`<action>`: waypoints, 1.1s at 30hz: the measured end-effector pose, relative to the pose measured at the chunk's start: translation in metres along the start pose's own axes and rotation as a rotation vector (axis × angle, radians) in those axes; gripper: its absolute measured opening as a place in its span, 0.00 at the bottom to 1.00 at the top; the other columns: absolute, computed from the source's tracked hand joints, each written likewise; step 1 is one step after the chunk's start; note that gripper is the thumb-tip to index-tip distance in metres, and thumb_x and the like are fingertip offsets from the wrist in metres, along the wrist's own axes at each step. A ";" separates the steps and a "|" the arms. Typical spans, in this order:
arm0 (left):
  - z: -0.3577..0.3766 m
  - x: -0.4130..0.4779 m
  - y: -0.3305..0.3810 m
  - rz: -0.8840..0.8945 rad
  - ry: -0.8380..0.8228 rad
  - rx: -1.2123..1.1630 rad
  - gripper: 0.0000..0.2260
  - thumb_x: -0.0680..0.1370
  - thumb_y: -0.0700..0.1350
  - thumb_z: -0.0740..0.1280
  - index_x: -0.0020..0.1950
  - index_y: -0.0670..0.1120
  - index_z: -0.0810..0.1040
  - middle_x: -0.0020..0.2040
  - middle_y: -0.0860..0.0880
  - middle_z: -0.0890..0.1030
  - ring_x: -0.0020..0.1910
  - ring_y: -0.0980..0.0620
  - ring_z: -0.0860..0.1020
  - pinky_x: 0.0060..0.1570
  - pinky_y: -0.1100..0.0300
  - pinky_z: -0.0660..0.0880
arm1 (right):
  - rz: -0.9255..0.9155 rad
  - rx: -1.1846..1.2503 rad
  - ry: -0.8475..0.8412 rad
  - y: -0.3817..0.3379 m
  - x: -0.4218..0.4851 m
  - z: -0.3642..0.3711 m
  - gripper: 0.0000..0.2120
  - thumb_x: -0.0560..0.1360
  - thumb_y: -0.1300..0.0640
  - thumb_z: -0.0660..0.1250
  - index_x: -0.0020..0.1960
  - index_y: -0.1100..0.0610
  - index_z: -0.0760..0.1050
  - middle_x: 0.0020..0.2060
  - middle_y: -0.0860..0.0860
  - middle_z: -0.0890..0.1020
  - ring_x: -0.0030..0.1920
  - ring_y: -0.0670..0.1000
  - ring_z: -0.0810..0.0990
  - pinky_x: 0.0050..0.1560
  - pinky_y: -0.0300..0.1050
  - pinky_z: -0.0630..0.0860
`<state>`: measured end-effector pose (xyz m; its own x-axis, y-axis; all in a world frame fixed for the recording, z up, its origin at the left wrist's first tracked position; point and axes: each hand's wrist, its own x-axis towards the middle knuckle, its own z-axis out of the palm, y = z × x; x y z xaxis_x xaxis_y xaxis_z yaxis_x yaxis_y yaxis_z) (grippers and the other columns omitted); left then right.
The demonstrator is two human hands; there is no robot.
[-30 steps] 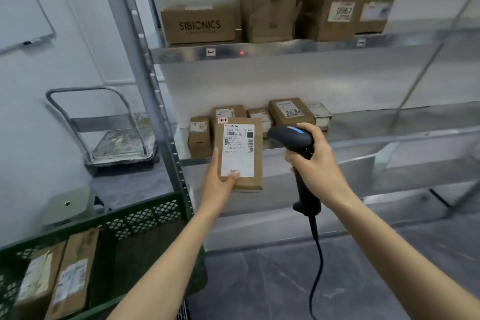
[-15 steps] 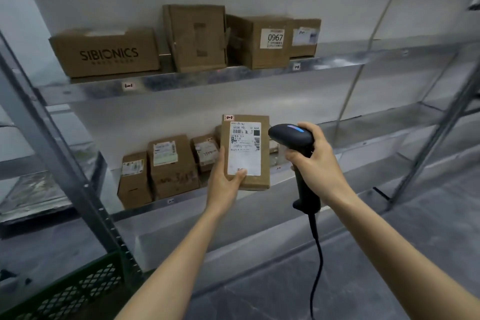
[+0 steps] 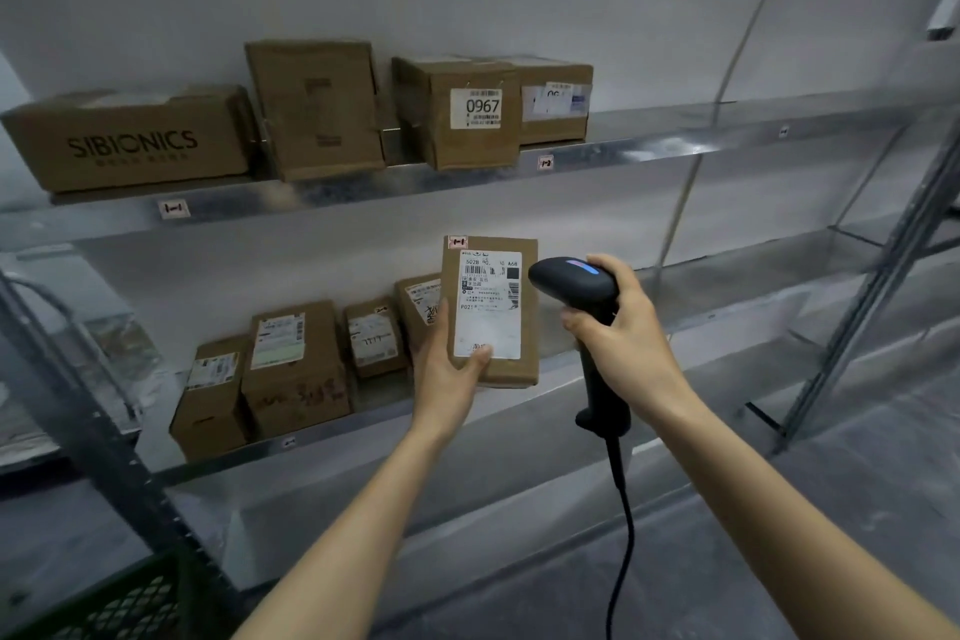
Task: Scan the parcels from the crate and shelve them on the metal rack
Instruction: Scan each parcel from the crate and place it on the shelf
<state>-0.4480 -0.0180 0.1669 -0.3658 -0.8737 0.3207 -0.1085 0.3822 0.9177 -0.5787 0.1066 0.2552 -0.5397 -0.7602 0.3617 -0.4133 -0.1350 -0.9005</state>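
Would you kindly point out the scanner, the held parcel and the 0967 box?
scanner [image 3: 569,283], head view, its head.
held parcel [image 3: 488,305], head view, its label's middle.
0967 box [image 3: 483,107], head view, its white label.

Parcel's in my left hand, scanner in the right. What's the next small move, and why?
Probably raise the parcel toward the upper shelf's left section: its red corner tag seems to match the shelf tag there. The left hand holds it upright before the lower shelf; the right hand grips the scanner beside it.
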 end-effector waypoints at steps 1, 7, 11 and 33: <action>0.009 0.000 0.001 -0.004 0.019 -0.001 0.33 0.77 0.45 0.69 0.77 0.56 0.57 0.70 0.54 0.71 0.69 0.55 0.69 0.69 0.49 0.67 | -0.009 0.004 -0.015 0.004 0.004 -0.007 0.22 0.74 0.64 0.67 0.63 0.45 0.68 0.47 0.40 0.78 0.42 0.39 0.78 0.48 0.40 0.75; 0.073 -0.007 0.007 -0.043 0.218 0.068 0.35 0.76 0.44 0.70 0.78 0.55 0.55 0.74 0.53 0.66 0.70 0.58 0.65 0.70 0.57 0.62 | -0.043 0.026 -0.120 0.031 0.021 -0.063 0.22 0.74 0.64 0.67 0.61 0.44 0.68 0.46 0.40 0.78 0.41 0.36 0.77 0.49 0.38 0.73; 0.114 -0.019 0.019 -0.053 0.303 0.103 0.35 0.76 0.45 0.69 0.78 0.55 0.53 0.75 0.54 0.62 0.71 0.60 0.61 0.68 0.62 0.59 | -0.066 0.022 -0.167 0.043 0.028 -0.101 0.24 0.73 0.65 0.66 0.60 0.41 0.68 0.45 0.40 0.78 0.43 0.40 0.77 0.49 0.40 0.75; 0.185 -0.014 0.039 -0.085 0.387 0.206 0.36 0.77 0.47 0.68 0.78 0.54 0.50 0.77 0.48 0.59 0.76 0.52 0.55 0.74 0.54 0.55 | -0.085 0.089 -0.253 0.059 0.054 -0.154 0.21 0.74 0.63 0.66 0.59 0.41 0.67 0.45 0.38 0.78 0.41 0.38 0.76 0.41 0.28 0.71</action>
<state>-0.6182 0.0652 0.1552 0.0207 -0.9380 0.3461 -0.3197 0.3218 0.8912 -0.7447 0.1558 0.2589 -0.3006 -0.8770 0.3749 -0.3774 -0.2516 -0.8912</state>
